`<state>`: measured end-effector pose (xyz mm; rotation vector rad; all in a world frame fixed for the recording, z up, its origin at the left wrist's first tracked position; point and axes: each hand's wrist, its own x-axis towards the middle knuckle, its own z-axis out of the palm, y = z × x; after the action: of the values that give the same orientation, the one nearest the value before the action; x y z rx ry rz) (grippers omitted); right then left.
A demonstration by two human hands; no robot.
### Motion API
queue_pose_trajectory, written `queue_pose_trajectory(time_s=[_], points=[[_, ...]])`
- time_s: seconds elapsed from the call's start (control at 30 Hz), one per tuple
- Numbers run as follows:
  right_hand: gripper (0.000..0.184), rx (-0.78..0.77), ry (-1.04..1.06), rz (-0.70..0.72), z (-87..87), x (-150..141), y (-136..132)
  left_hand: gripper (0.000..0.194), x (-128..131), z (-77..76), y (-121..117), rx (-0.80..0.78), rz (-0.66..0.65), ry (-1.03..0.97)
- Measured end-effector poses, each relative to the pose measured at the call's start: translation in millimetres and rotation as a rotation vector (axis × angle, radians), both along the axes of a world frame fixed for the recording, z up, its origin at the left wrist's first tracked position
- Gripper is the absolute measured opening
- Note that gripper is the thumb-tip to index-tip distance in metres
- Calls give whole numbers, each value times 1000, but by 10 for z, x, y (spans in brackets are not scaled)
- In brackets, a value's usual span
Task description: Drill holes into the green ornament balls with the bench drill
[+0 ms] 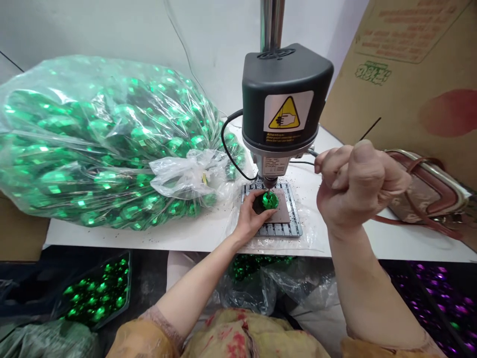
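Note:
The thumb and fingers of my left hand [249,217] are closed round a shiny green faceted bead [270,200]. It sits on a brown board [283,214] over the slotted metal base [296,229] of a small bench drill press [257,94]. Right above the bead is the drill chuck [270,182]; whether the bit is inside the bead I cannot tell. My right hand [359,181] is a fist around the drill press lever [313,153], to the right of the black motor housing. Most of the lever is hidden by the fist.
A big clear bag [93,149] of green beads lies left on the white table [112,236]. At right stand a handbag [428,191] and a cardboard box [395,84]. Below are green beads [99,293] and purple beads [439,298]. A black cable [224,141] loops beside the drill.

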<state>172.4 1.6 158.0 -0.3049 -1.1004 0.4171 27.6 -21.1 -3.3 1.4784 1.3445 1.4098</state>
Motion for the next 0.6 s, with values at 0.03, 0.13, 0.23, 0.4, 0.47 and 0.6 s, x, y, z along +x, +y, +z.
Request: queue_pose_trajectory(time_s=[0.03,0.13,0.23,0.4,0.47,0.6], points=[[54,11,-3,0,-9,3,6,54,0,4,-2,-2,-4,0],[54,49,-20,4,-50,15,29,54,3,15,-11,-2,-18,-9],[55,93,-35,3,-113,29,51,54,8,21,-20,-5,-21,-26],[53,164,-56,26,-193,42,75,53,14,11,-19,-14,-18,-35],[52,191,-61,36,-212,43,84,53,17,8,-15,-12,-17,-44],[47,238,-53,36,-299,46,104,53,24,12,-9,2,-16,-48]])
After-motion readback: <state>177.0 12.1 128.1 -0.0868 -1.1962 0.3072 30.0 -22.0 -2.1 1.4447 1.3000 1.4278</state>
